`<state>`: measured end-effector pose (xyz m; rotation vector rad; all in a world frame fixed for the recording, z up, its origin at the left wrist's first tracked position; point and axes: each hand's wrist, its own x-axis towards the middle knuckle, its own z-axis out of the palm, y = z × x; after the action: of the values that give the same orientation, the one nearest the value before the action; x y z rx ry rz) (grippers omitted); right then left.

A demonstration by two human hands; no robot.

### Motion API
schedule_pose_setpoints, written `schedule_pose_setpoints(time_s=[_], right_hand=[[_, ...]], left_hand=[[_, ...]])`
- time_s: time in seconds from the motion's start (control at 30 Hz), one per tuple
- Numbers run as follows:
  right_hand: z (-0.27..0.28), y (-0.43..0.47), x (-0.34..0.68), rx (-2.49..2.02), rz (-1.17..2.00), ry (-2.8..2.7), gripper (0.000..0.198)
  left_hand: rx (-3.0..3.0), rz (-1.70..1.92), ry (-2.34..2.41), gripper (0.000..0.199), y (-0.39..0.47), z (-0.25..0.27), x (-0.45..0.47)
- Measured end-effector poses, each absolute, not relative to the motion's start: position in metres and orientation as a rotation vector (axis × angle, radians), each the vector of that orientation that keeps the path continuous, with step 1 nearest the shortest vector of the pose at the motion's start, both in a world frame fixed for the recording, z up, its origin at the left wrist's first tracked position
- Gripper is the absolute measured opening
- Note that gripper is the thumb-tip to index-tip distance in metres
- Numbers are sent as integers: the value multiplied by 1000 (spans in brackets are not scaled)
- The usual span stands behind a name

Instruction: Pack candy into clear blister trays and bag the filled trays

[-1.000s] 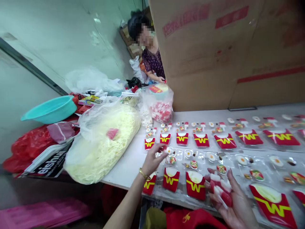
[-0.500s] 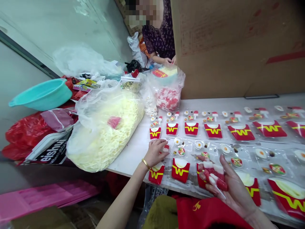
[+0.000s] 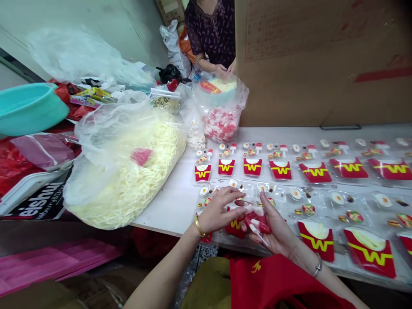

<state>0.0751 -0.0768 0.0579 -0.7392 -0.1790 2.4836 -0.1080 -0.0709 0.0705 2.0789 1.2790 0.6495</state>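
Observation:
Several small red-and-white toy popsicles (image 3: pixel 256 224) lie bunched in my right hand (image 3: pixel 279 234), its palm turned up and fingers curled round them. My left hand (image 3: pixel 219 209) reaches over from the left with fingers stretched and apart, the tips at the bunch; whether they touch a popsicle is hidden. Beneath both hands is a row of clear plastic trays (image 3: pixel 291 208). They hold toy fried eggs (image 3: pixel 295 193), toy pizzas (image 3: pixel 309 210), tiny burgers and red fry boxes (image 3: pixel 317 238) with a yellow W. In the back row of trays, popsicles (image 3: pixel 283 149) sit beside the other pieces.
A big clear bag of pale yellow strips (image 3: pixel 154 171) lies left on the white table (image 3: pixel 167 201). Behind it stands a bag of red-and-white pieces (image 3: pixel 220 124). A large cardboard box (image 3: pixel 318 64) walls off the back right. A teal basin (image 3: pixel 28 109) sits far left; a person (image 3: pixel 210 38) is opposite.
My left hand has moved right, from the leftmost front tray to the popsicles in my right hand. My right hand has shifted left with them. The view has turned slightly.

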Motion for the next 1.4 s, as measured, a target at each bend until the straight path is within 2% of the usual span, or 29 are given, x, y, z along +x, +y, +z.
schedule_pose_setpoints(time_s=[0.1,0.2,0.4,0.6,1.03,1.4], right_hand=[[55,-79,71,-767,2522,-180,60],[51,-82,73,-761,2506,-155,53],[41,-80,82,-802,2382,-123,36],[42,-78,86,-847,2268,-140,28],[53,-79,101,-925,2119,-223,30],[38,-80,91,-1132,1831,-445,42]], left_hand=[[2020,615,1215,23,-70,74,-90],[1970,597,1242,17,-68,70,-84],[1872,711,1251,17,-61,64,-86],[1627,775,1313,19,-59,56,-89],[1085,823,1136,32,-50,45,-78],[1129,932,1273,24,-63,48,-56]])
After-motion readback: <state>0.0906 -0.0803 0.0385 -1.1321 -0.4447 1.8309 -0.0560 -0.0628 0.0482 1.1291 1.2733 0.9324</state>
